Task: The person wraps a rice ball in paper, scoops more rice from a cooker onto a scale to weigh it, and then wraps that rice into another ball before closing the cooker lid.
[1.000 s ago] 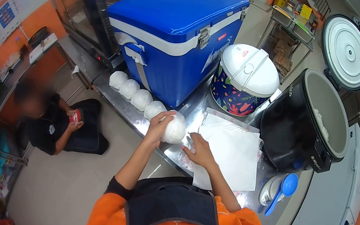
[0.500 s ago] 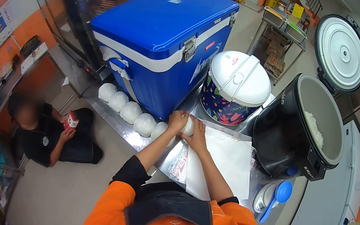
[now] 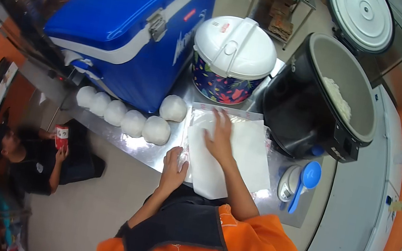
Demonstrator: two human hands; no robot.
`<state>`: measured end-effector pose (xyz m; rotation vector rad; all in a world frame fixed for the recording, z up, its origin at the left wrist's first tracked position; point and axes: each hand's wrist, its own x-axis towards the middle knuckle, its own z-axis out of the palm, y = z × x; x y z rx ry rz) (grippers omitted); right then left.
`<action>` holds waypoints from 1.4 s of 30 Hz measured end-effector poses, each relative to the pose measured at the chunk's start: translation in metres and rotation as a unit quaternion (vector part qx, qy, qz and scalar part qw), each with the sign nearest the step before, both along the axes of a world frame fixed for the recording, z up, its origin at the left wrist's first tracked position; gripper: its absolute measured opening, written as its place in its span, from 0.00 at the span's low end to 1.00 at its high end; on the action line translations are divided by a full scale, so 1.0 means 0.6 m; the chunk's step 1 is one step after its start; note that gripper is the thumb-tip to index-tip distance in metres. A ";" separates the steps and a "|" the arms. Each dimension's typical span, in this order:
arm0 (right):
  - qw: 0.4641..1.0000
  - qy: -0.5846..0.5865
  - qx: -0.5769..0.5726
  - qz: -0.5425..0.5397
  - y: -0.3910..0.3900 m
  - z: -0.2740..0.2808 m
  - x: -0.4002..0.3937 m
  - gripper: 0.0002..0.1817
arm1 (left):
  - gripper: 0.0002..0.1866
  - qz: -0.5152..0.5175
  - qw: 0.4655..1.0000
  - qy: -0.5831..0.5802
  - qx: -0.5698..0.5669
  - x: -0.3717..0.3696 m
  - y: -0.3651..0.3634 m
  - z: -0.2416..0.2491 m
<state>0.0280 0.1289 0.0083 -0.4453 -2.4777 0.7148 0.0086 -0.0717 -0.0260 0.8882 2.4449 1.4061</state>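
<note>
A stack of white paper sheets point(image 3: 246, 160) lies on the metal table, with a clear plastic sheet showing at its back edge. My right hand point(image 3: 220, 138) is over the upper part of the paper, holding nothing, its fingers stretched out and slightly blurred. Beside the left edge of the sheets rests my left hand point(image 3: 173, 170), fingers apart. A single white wrapped ball point(image 3: 173, 108) sits against the blue cooler point(image 3: 122, 20). To its left stretches a row of several similar balls point(image 3: 132, 123) along the table's near edge.
Behind the paper stands a patterned pot with a white lid point(image 3: 236, 46). A large black rice cooker point(image 3: 297, 99), lid raised, has white rice inside. A blue scoop point(image 3: 309, 178) lies on a small scale point(image 3: 288, 183). A person point(image 3: 34, 155) sits at left holding a red box point(image 3: 61, 138).
My hands have let go of a white ball, which now stands by the cooler. The right hand has moved over the paper, the left back toward me. The view has shifted.
</note>
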 end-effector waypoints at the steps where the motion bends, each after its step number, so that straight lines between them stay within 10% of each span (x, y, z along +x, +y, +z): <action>1: 0.996 -0.036 0.014 -0.084 0.017 -0.008 0.049 0.39 | 0.27 -0.021 0.998 0.053 -0.027 0.002 0.002 0.008; 4: 0.927 -0.087 0.016 -0.365 0.048 -0.040 0.195 0.31 | 0.27 -0.037 0.998 0.020 -0.038 -0.003 0.009 0.029; 12: 0.863 -0.035 -0.153 -0.481 0.030 -0.044 0.312 0.12 | 0.14 0.001 0.998 -0.057 -0.008 0.022 0.005 0.036; 20: 0.903 -0.045 0.022 -0.426 0.007 -0.015 0.300 0.19 | 0.20 0.041 0.996 0.075 -0.024 0.011 -0.038 0.034; 22: 0.946 0.022 -0.031 -0.321 0.018 0.001 0.321 0.21 | 0.23 0.091 0.986 0.136 0.024 -0.028 -0.126 0.020; 23: 0.926 0.086 -0.229 -0.287 0.033 -0.007 0.303 0.19 | 0.25 0.234 0.970 -0.044 0.057 -0.052 -0.184 0.015; 24: 0.920 0.125 -0.298 -0.223 0.042 0.005 0.257 0.17 | 0.28 0.291 0.890 -0.200 0.290 -0.114 -0.261 0.037; 26: 0.884 0.129 -0.449 -0.025 0.082 0.030 0.162 0.19 | 0.29 0.369 0.640 -0.128 0.662 -0.150 -0.332 0.137; 28: 0.659 0.087 -0.720 0.198 0.108 0.070 0.131 0.22 | 0.34 0.313 0.536 -0.180 0.763 -0.110 -0.352 0.246; 29: 0.656 0.085 -0.712 0.236 0.118 0.104 0.145 0.22 | 0.34 0.304 0.528 -0.147 0.779 -0.095 -0.386 0.264; 31: 0.576 -0.058 -0.657 0.483 0.134 0.150 0.223 0.24 | 0.36 -0.208 0.741 -0.198 0.606 -0.057 -0.485 0.282; 35: 0.621 0.026 -0.739 0.258 0.127 0.206 0.225 0.27 | 0.38 0.044 0.806 -0.102 0.582 0.103 -0.532 0.386; 40: 0.605 -0.148 -0.639 0.451 0.173 0.234 0.299 0.27 | 0.42 -0.030 0.886 -0.112 0.449 0.329 -0.536 0.459; 42: 0.657 -0.159 -0.641 0.364 0.172 0.235 0.287 0.26 | 0.44 0.136 0.844 -0.049 0.516 0.380 -0.532 0.466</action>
